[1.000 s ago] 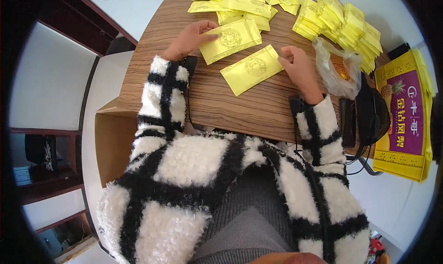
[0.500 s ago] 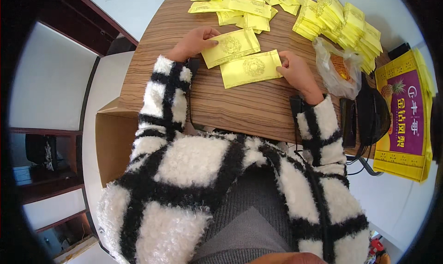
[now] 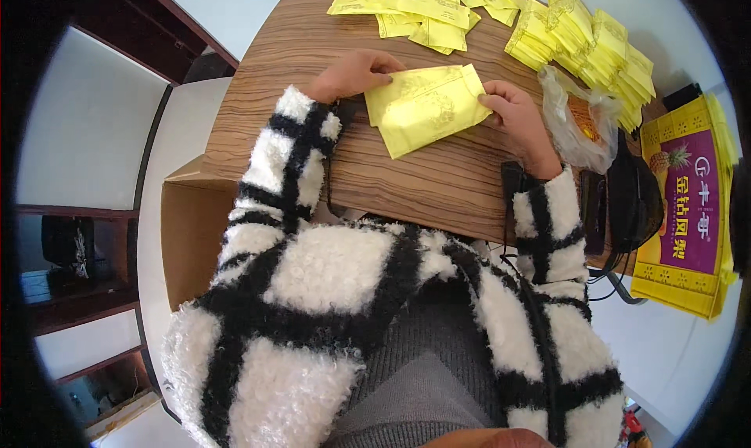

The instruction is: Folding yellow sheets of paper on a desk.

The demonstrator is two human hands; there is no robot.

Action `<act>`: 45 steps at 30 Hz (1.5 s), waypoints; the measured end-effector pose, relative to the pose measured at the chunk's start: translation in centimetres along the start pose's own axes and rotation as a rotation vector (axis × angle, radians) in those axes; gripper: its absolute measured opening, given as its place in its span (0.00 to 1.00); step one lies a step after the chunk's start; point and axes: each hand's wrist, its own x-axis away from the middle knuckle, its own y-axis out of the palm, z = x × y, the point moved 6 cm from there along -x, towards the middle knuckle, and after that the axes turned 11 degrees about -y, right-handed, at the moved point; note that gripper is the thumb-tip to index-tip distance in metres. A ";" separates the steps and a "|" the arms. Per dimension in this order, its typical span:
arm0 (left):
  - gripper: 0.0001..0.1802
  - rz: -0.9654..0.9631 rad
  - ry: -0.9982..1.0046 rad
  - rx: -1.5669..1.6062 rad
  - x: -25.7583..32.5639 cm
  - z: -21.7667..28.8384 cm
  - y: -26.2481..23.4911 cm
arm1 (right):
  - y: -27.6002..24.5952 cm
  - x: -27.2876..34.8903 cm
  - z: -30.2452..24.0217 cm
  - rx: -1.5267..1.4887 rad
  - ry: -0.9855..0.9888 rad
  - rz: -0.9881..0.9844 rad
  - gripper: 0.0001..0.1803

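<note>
Two flat yellow packets with ornate printed patterns are in my hands above the table. The front packet [image 3: 438,119] lies over most of the rear packet [image 3: 381,97], whose left end and upper edge stick out. My left hand [image 3: 356,75] pinches the upper left end of the pair, thumb on the printed face. At the right edge my right hand [image 3: 516,118] grips the front packet between thumb and fingers. Whether its fingers also hold the rear packet is hidden.
Loose yellow packets [image 3: 418,14] lie at the table's far side, with stacked ones [image 3: 598,49] to the right. A clear plastic bag [image 3: 580,127] holds something orange. Beyond it are a black object [image 3: 635,201] with cables and a yellow-purple bag [image 3: 688,205]. A cardboard box [image 3: 192,237] stands left.
The two packets, earlier side by side and only slightly overlapping, now mostly overlap. The front one has tilted and slid up and left over the rear one.
</note>
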 end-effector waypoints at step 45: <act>0.24 0.026 0.065 -0.197 0.1 2.8 1.8 | -1.3 -0.9 1.8 0.494 -0.189 -0.006 0.21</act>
